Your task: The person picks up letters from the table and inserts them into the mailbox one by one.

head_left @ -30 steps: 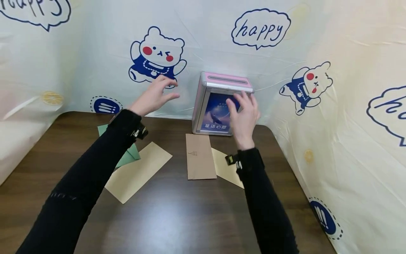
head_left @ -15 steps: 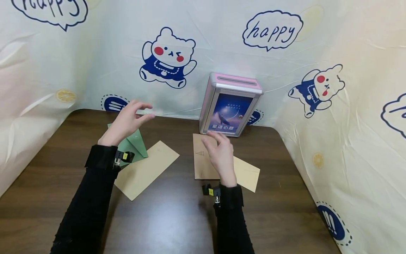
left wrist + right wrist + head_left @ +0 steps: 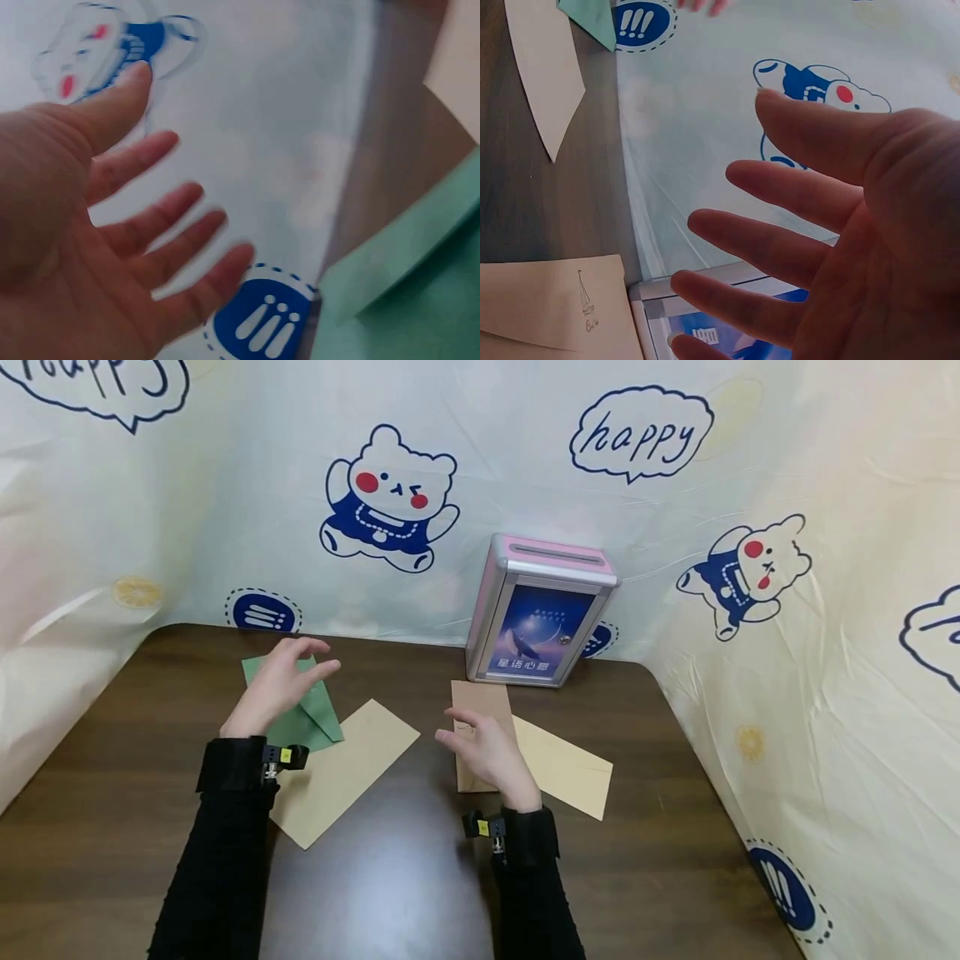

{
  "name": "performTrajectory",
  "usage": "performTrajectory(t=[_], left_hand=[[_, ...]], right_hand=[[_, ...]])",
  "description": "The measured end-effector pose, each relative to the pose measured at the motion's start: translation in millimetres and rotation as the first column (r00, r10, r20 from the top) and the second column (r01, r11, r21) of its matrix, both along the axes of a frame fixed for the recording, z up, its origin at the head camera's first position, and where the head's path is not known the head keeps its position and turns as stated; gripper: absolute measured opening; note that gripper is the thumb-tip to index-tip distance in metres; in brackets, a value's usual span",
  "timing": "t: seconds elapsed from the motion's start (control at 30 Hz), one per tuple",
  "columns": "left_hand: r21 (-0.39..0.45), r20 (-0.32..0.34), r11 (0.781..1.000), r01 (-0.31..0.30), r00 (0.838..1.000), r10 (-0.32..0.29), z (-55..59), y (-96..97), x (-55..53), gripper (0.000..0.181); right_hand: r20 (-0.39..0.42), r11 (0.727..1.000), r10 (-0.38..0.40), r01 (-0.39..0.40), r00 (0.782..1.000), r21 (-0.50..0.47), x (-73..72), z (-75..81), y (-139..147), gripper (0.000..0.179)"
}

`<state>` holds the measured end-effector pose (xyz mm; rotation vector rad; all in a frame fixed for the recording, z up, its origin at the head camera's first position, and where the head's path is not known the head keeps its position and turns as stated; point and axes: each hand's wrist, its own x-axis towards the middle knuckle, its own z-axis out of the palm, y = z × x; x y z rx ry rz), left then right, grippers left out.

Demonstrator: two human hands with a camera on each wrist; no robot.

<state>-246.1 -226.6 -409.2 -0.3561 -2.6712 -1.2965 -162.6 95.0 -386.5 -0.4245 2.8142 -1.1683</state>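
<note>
My left hand (image 3: 276, 687) hovers over the green envelope (image 3: 318, 710) at the left of the table, its fingers spread and holding nothing, as the left wrist view also shows. A cream envelope (image 3: 352, 768) lies partly beneath the green one. On the right, my right hand (image 3: 491, 752) hangs above a brown envelope (image 3: 480, 695), covering part of it; its palm is bare and the fingers are apart in the right wrist view. A small drawing marks the brown envelope. Tucked partly under that lies another cream envelope (image 3: 573, 766).
A pink and silver box (image 3: 543, 610) with a slot on top and a blue picture front stands at the table's back edge, just behind the brown envelope. Printed cloth (image 3: 510, 468) hangs behind and at both sides of the dark wooden table (image 3: 390, 893).
Both hands have come down and toward me from near the wall and the box. The left has moved leftward to the green envelope, the right leftward over the brown one. The envelopes look unmoved.
</note>
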Motion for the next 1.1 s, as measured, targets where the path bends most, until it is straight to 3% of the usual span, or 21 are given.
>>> performTrajectory(t=[0.13,0.3,0.6,0.73,0.8,0.87,0.97,1.1], left_hand=[[-0.065,-0.030,0.997,0.047,0.998,-0.049,-0.3,18.2,1.4,0.055],[-0.165,0.022,0.974,0.152,0.988,-0.151,-3.8,47.6,1.8,0.050],[-0.317,0.091,0.887,0.336,0.942,-0.324,-29.7,73.3,2.4,0.053],[-0.370,0.181,0.845,0.386,0.922,-0.342,-33.4,74.7,7.5,0.064],[-0.382,0.235,0.835,0.396,0.915,-0.327,-33.0,74.7,9.1,0.069],[-0.425,0.246,0.819,0.387,0.919,-0.307,-32.8,75.7,9.6,0.069],[-0.485,0.212,0.802,0.349,0.937,-0.279,-32.1,77.0,10.2,0.066],[-0.518,0.151,0.806,0.288,0.958,-0.245,-31.3,77.6,11.6,0.058]], right_hand=[[0.010,0.999,-0.005,0.005,1.000,0.044,-1.0,-1.4,-2,0.046],[0.019,0.999,0.006,-0.007,1.000,0.049,-1.8,-1.9,-1,0.047],[0.026,1.000,0.012,-0.012,1.000,0.017,-0.9,0.1,3,0.046],[0.023,1.000,0.013,-0.013,1.000,0.006,0.3,-1.0,3,0.044],[0.020,1.000,0.014,-0.014,1.000,0.007,0.6,-1.1,3,0.044],[0.022,1.000,0.012,-0.012,1.000,0.013,0.6,-1.2,3,0.044],[0.017,1.000,0.011,-0.011,1.000,0.023,0.1,-1.0,3,0.044],[0.012,1.000,0.011,-0.011,1.000,0.025,-0.3,-0.6,2,0.044]])
